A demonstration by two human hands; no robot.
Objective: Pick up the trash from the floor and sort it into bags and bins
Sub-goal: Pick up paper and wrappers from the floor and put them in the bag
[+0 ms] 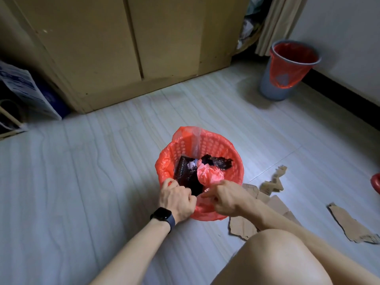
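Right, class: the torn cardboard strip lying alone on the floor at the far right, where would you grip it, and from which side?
Pinch the cardboard strip at its left long edge, coming from the basket side. It lies flat, but a dark shadow along that edge suggests it is slightly lifted, so fingers could probably slip under.

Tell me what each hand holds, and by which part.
The left hand grips the red bag liner at its near rim edge. The right hand sits beside it; its hold cannot be told.
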